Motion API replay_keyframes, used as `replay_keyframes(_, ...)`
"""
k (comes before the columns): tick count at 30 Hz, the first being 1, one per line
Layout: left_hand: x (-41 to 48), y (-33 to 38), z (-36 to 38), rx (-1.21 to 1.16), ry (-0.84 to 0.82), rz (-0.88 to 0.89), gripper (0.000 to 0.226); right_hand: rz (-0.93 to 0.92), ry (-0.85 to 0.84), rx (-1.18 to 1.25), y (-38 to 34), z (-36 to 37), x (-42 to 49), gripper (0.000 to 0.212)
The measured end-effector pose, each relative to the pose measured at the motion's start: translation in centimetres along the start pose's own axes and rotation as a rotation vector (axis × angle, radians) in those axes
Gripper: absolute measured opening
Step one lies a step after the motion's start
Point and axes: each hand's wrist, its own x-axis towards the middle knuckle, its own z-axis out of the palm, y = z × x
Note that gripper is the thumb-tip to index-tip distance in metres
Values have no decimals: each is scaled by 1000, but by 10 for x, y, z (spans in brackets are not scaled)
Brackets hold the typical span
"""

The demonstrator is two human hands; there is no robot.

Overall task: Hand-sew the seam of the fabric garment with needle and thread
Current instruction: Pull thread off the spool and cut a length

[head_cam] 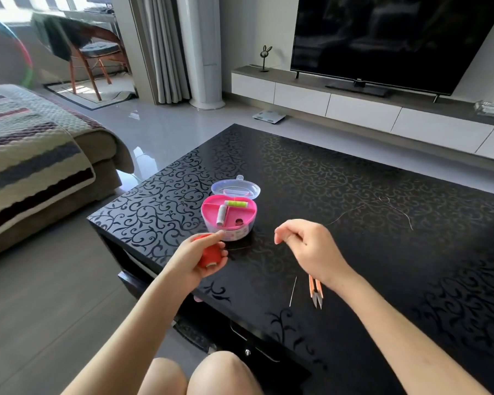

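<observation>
The left hand (194, 260) grips the red spool (210, 253). The right hand (311, 249), fingers curled, pinches thread (240, 243) drawn from it. The needle (293, 291) lies on the counter (354, 181) near the right wrist, where a careless sweep could knock it off. No garment is in view.

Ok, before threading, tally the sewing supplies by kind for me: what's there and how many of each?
thread spools: 3, the red spool in the left hand, the green spool and white spool in the sewing box
needle: 1, on the table
thread snips: 1, beside the needle
sewing box: 1, lid open
thread strand: 1, across the table
Total: 7
</observation>
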Motion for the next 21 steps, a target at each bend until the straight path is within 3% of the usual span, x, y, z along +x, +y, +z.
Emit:
replay_keyframes(3, -6, 3, 1, -4, -47, -59, 10, 51, -103, 47, -3, 3, 7, 17)
replay_keyframes(6, -17, 6, 5, 100, -178, -63, 12, 159, -355, 240, -8, 29, 9, 52)
replay_keyframes(9, -26, 6, 10, 156, -307, -36, 23, 228, -481, 446, -14, 53, 10, 63)
replay_keyframes(15, -22, 4, 3, 91, -300, -58, 18, 85, -341, 199, -8, 53, 15, 18)
replay_keyframes(21, -14, -3, -3, -67, -218, -164, 24, 33, -262, 63, 4, 23, 21, 22)
